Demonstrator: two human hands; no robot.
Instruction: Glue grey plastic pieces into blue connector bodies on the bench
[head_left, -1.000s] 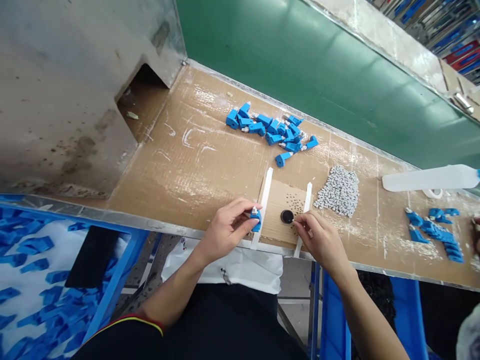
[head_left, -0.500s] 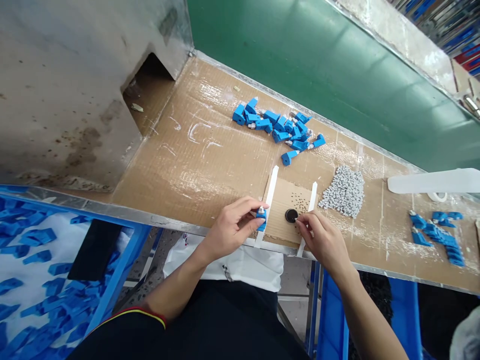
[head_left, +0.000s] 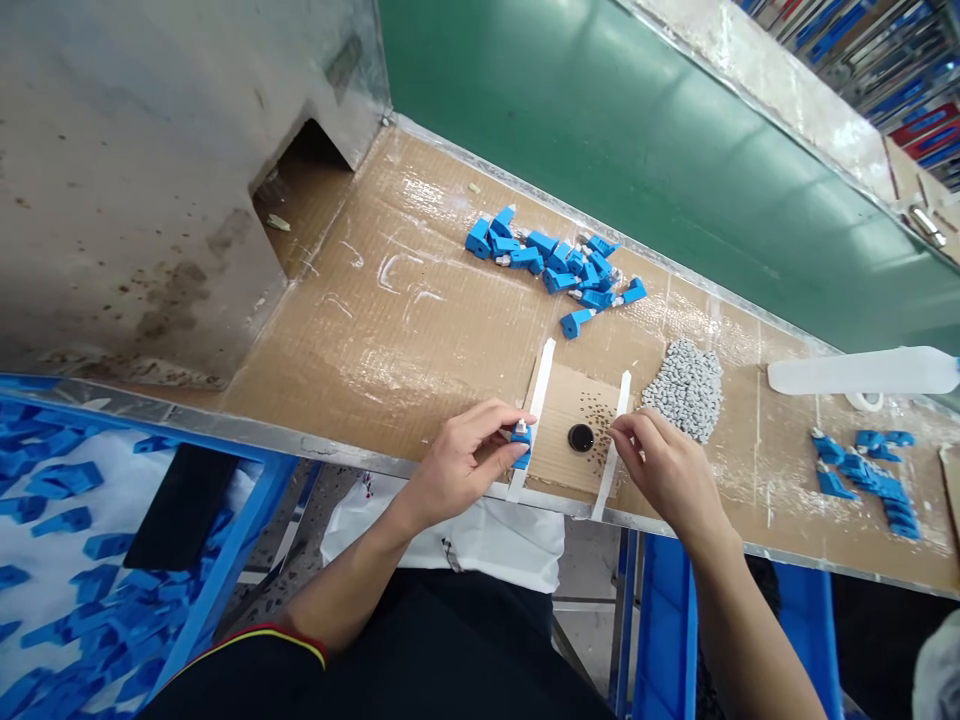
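Observation:
Between the thumb and fingers of my left hand [head_left: 461,455] is a small blue plastic part [head_left: 521,445] with a whitish piece on top, held over the left white tape strip [head_left: 541,385]. My right hand [head_left: 664,468] is closed in a pinch above the right tape strip [head_left: 621,405]; whatever its fingertips hold is too small to make out. Between the hands a round black dish [head_left: 580,437] sits on a cardboard piece [head_left: 551,455]. Tiny dark bits [head_left: 598,407] are scattered around the dish.
Blue parts [head_left: 559,258] lie heaped at the back of the bench. Right of my right hand are a pile of small grey pieces [head_left: 686,385], a white plastic bottle [head_left: 862,372] and more blue parts [head_left: 874,475]. A metal housing [head_left: 135,200] stands at left, above a blue bin [head_left: 247,540].
My right hand has moved right, away from the rim of the black dish to over the tape strip. My left hand still holds the blue part in nearly the same place.

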